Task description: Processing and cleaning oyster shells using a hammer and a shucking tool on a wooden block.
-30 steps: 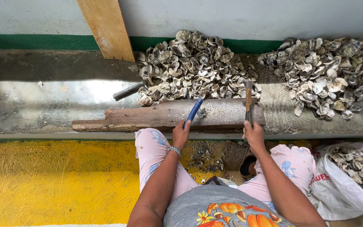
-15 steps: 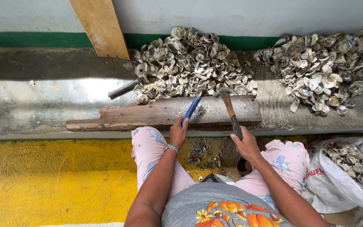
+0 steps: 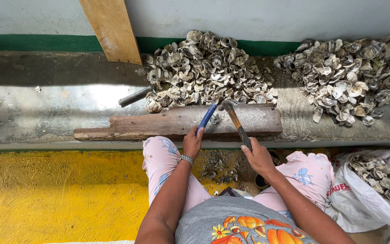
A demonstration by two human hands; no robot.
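The left hand point(image 3: 192, 143) grips a blue-handled tool point(image 3: 206, 118), its tip on the wooden plank point(image 3: 159, 125) beside a small oyster shell point(image 3: 214, 119). The right hand point(image 3: 259, 158) is closed around a hammer point(image 3: 235, 122), head at the same spot. The shell looks hard, rough-edged, brittle and likely slippery; best pinned by its rim. Heaped shells point(image 3: 204, 68) lie on the counter point(image 3: 46, 104) behind.

One package only: white plastic sack point(image 3: 375, 199) at lower right, beside the right knee; soft and crumpled, mouth open, rim folded outward; red printing on the near side, partly hidden by the fold; filled with grey-white shells point(image 3: 387, 174), possibly oyster; cut off by the frame's edge; no signs, screens or separate labels seen.
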